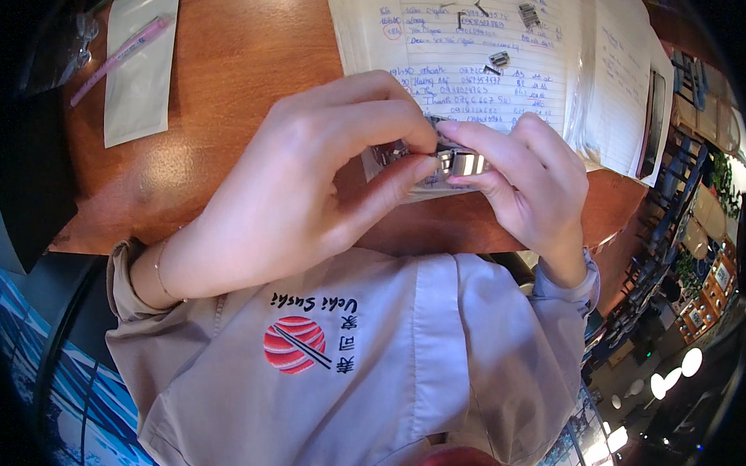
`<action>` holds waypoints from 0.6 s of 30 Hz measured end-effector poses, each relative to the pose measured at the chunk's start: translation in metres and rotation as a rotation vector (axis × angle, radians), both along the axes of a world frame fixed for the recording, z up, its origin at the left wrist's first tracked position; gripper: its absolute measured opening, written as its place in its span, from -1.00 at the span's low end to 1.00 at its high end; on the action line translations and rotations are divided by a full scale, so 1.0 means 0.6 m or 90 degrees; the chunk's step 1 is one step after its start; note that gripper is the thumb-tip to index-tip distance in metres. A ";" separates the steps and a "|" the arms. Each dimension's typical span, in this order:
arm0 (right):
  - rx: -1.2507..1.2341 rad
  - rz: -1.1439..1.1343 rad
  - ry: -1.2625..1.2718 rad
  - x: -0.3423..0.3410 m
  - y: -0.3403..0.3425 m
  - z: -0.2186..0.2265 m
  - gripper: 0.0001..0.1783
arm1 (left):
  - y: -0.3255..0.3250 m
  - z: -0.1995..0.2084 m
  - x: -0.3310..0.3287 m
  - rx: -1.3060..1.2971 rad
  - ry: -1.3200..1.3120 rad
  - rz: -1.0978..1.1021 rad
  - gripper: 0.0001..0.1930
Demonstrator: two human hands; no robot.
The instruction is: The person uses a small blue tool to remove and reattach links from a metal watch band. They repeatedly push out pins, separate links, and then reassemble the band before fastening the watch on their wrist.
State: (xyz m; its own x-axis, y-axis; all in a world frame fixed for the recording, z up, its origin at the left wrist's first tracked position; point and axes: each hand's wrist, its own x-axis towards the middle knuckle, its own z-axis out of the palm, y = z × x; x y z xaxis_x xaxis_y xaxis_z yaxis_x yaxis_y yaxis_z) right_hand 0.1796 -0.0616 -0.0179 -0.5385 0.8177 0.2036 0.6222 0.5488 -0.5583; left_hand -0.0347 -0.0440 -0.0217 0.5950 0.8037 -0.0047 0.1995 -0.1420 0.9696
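Observation:
Between my two hands is a small shiny silver banded metal piece (pixel 469 163), looking like part of a metal watch strap. My left hand (pixel 306 157) pinches its left end between thumb and forefinger, the other fingers curled. My right hand (pixel 539 177) grips the other end with thumb and fingers. Fingertips hide much of the piece. Below them lies an open lined notebook (pixel 469 76) with blue handwriting. On its page are a grey ribbed metal piece (pixel 528 16), a smaller ribbed piece (pixel 499 58) and several thin dark metal bits (pixel 481 7).
A pink pen (pixel 120 60) lies across a white paper sleeve (pixel 139 102) on the wooden table (pixel 224 39) at the left. A clear plastic bag (pixel 80 38) is beside it. A dark phone-like edge (pixel 654 119) shows at the notebook's right side.

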 end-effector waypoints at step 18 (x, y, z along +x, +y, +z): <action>0.086 -0.004 -0.143 -0.008 -0.008 0.014 -0.56 | -0.003 0.001 -0.003 0.112 0.065 0.009 -0.86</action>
State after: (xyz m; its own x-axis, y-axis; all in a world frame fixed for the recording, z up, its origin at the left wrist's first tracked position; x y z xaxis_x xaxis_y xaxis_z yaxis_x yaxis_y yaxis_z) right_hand 0.1746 -0.0664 -0.0097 -0.5780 0.7942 0.1876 0.7255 0.6053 -0.3274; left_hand -0.0368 -0.0459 -0.0209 0.5878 0.8054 0.0768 0.2989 -0.3044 0.9044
